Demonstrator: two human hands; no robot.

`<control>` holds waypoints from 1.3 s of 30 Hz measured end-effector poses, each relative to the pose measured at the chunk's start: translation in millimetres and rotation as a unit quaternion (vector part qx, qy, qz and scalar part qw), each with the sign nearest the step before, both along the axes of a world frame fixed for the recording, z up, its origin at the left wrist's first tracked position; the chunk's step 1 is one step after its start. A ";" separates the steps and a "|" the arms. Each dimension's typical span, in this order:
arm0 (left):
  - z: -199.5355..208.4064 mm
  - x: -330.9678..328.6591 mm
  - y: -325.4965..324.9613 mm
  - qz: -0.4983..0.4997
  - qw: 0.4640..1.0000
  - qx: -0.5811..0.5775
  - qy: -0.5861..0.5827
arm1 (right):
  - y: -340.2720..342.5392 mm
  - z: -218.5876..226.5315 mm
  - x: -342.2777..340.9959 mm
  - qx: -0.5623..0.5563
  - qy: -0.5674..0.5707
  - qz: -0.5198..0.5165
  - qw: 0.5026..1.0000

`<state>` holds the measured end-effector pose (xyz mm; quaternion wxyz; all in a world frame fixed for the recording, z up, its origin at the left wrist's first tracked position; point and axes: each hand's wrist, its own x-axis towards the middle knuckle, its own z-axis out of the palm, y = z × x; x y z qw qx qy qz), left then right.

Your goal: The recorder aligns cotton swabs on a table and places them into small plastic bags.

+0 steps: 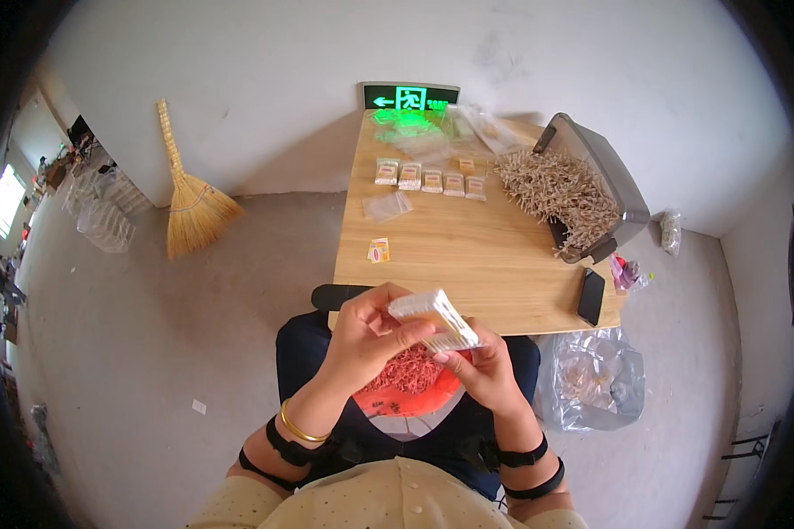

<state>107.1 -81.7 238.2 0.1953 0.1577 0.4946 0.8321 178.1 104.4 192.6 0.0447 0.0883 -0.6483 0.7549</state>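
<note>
Left hand [372, 331], right hand [487, 370]: fingers closed on white packet [430, 314] from both sides, held tilted above red bag [401, 404] of red shreds [406, 373] at lap. Worktop [481, 264] beyond: five small packets [431, 182] in row, small cards [379, 250] nearer, grey bin [628, 181] tipped on side (pale shreds [556, 189] heaped at mouth), phone [591, 297] near right edge.

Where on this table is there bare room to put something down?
The widest bare patch is the middle of the table, between the small cards left, black phone right and packet row behind. Crowded: the back, under clear bags, and the right rear, with the grey bin and its beige heap.
</note>
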 end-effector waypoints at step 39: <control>-0.3 -5.4 -8.7 0.021 0.931 -0.270 0.246 | 25.6 45.9 -15.9 0.275 0.116 -0.126 0.946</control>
